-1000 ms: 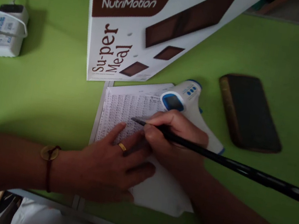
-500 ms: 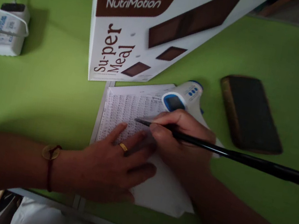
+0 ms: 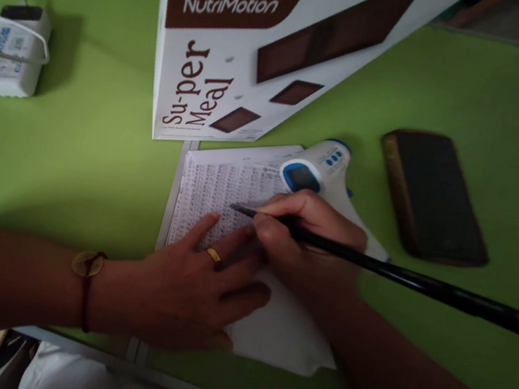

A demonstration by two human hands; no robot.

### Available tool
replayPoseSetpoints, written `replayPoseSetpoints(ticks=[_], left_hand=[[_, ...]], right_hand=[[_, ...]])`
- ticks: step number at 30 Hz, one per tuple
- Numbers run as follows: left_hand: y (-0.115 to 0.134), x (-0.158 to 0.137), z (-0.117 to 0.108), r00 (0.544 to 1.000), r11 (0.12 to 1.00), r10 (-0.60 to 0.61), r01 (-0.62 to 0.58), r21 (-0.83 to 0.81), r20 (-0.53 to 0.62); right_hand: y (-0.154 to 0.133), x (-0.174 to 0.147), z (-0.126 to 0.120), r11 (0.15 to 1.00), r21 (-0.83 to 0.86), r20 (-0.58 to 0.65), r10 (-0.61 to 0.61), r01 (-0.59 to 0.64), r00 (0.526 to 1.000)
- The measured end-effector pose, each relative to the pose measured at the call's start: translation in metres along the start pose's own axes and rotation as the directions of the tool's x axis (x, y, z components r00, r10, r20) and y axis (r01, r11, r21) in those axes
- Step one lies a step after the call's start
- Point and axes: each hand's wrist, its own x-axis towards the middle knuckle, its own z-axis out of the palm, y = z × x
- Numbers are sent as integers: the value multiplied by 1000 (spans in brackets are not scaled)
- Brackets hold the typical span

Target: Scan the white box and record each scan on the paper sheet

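Observation:
A sheet of paper (image 3: 213,187) covered in rows of small handwriting lies on the green table, its lower part blank. My left hand (image 3: 196,290) rests flat on it with the fingers spread, a ring on one finger. In my right hand (image 3: 304,242) is a black pen (image 3: 400,271), pinched near its point; the long barrel slants out to the right. Its tip meets the written rows, just above my left fingers. A white and blue infrared thermometer (image 3: 318,168) lies over the paper's upper right corner, partly hidden by my right hand.
Behind the paper stands a large white NutriMotion box (image 3: 184,76). To the right lies a phone in a brown case (image 3: 438,198). A white charger (image 3: 14,54) with cables sits at the left of the green table (image 3: 96,160). Below the near edge shows a pale bag (image 3: 74,379).
My right hand and the pen tip have shifted slightly left along the writing, and the pen's back end has dipped lower. The left hand stays put.

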Motion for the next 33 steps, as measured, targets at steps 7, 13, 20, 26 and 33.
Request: replayPoseSetpoints(ticks=[7,13,20,26,33], left_hand=[[0,0,0,1000,999,5,-4,32,-18],[1,0,3,999,1000,0,1,24,-38],[1,1,2,1000,1000,-6,6,4,-10],[1,0,1,1000,1000,-4,4,17,-23],[1,0,0,1000,1000,-4,4,24,-16]], right_hand=[[-2,0,-4,998,49,20,-35,34,999],[-1,-2,-1,1000,22,30,-23,22,999],[4,-5,1,1000,-10,40,-16,16,999],[2,-3,-1,1000,23,65,-9,8,998],[-4,1,-4,1000,1,98,30,-31,995]])
